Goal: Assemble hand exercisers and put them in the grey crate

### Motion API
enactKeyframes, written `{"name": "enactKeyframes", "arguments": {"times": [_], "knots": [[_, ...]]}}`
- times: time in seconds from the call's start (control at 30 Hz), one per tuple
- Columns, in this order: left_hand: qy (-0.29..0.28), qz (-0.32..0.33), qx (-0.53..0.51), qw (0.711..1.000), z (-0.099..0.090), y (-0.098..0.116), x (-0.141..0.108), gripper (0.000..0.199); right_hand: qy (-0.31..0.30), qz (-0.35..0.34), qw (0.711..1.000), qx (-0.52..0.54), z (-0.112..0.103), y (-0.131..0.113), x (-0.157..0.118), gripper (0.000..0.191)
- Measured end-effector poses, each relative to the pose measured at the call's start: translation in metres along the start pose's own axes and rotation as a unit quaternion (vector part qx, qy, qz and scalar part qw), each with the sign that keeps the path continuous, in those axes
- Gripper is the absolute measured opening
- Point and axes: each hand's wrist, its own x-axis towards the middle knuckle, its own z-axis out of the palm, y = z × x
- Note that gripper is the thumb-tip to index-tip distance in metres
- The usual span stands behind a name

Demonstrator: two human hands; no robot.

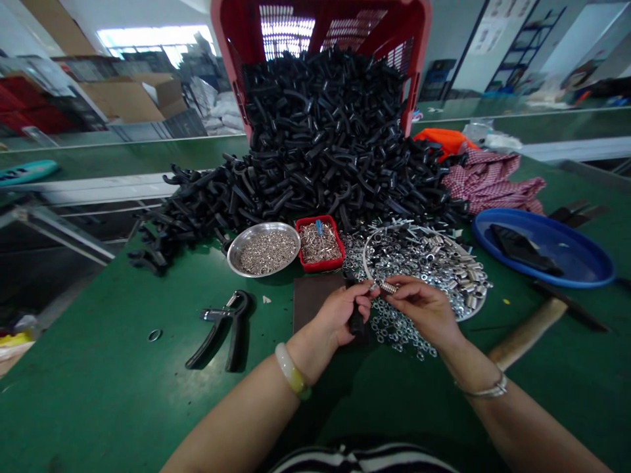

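Note:
My left hand (341, 312) is closed around a black plastic handle (355, 320), and its thumb and forefinger pinch a small metal piece at the top. Close beside it, my right hand (426, 310) pinches a coil spring (388, 287) between thumb and fingers. The spring's left end is near the handle's top; whether they touch I cannot tell. Below both hands lies a dark flat plate (311, 299). A hand grip exerciser (221, 332) with two black handles and a spring lies to the left, near a metal ring (154, 335).
A red crate (419, 72) spills black handles (325, 151) across the back. In front stand a metal bowl (236, 263) of small parts, a red box (320, 265) of pins and a tray (476, 310) of springs and nuts. A hammer (530, 335) and a blue tray (586, 256) lie right.

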Motion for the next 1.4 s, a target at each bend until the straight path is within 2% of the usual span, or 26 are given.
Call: {"name": "enactKeyframes", "arguments": {"times": [0.07,0.17,0.27,0.33,0.4,0.53,0.6,0.67,0.73,0.8,0.87,0.9,1.0,1.07,1.13,1.17,1.2,1.27,1.33,1.4], "knots": [[0.002,0.084,0.071,0.994,-0.002,-0.003,0.002,0.009,0.006,0.077,0.993,0.092,0.001,-0.002,0.001,0.011],[0.012,0.200,0.202,0.959,-0.002,-0.005,0.001,0.018,0.033,0.176,0.966,0.184,0.005,-0.011,0.004,0.021],[0.010,0.257,0.296,0.920,-0.003,-0.005,-0.001,0.022,0.004,0.265,0.942,0.205,0.010,-0.019,0.008,0.027],[0.010,0.271,0.315,0.909,-0.005,-0.005,-0.002,0.025,-0.027,0.299,0.934,0.192,0.013,-0.022,0.009,0.028],[0.013,0.274,0.318,0.907,-0.008,-0.006,-0.001,0.028,-0.018,0.288,0.946,0.147,0.014,-0.023,0.011,0.028],[0.011,0.231,0.293,0.928,-0.014,-0.011,0.001,0.034,0.026,0.177,0.984,-0.010,0.018,-0.032,0.014,0.034],[-0.002,0.203,0.268,0.942,-0.015,-0.012,0.001,0.035,0.022,0.146,0.988,-0.032,0.021,-0.037,0.017,0.035],[-0.001,0.209,0.265,0.941,-0.016,-0.012,0.001,0.031,0.016,0.140,0.989,-0.039,0.022,-0.039,0.023,0.034],[0.021,0.259,0.292,0.920,-0.016,-0.011,0.002,0.024,0.006,0.161,0.986,-0.038,0.021,-0.036,0.030,0.035],[0.041,0.322,0.331,0.886,-0.019,-0.009,0.004,0.018,-0.020,0.220,0.975,0.003,0.020,-0.031,0.036,0.037],[0.047,0.348,0.349,0.869,-0.024,-0.008,0.006,0.016,-0.034,0.259,0.964,0.043,0.021,-0.027,0.038,0.037],[0.048,0.336,0.347,0.874,-0.026,-0.007,0.007,0.015,-0.031,0.249,0.967,0.036,0.022,-0.026,0.038,0.036],[0.052,0.286,0.339,0.895,-0.032,-0.006,0.007,0.013,-0.011,0.134,0.989,-0.067,0.028,-0.027,0.033,0.031],[0.057,0.327,0.375,0.865,-0.034,-0.005,0.004,0.013,-0.024,0.109,0.989,-0.096,0.029,-0.028,0.033,0.029],[0.068,0.390,0.425,0.814,-0.033,-0.003,0.001,0.022,-0.053,0.170,0.983,-0.046,0.027,-0.027,0.035,0.029],[0.072,0.406,0.441,0.797,-0.033,-0.002,-0.001,0.025,-0.067,0.208,0.976,-0.007,0.025,-0.026,0.036,0.029],[0.072,0.409,0.447,0.792,-0.032,-0.001,-0.002,0.027,-0.080,0.235,0.968,0.032,0.023,-0.024,0.038,0.028],[0.061,0.390,0.429,0.813,-0.032,0.001,-0.002,0.024,-0.097,0.239,0.963,0.078,0.020,-0.022,0.038,0.026],[0.038,0.357,0.400,0.843,-0.033,0.003,-0.001,0.018,-0.108,0.203,0.969,0.089,0.019,-0.020,0.037,0.024],[0.024,0.339,0.390,0.856,-0.035,0.002,0.001,0.014,-0.107,0.180,0.974,0.088,0.021,-0.020,0.035,0.022]]}}
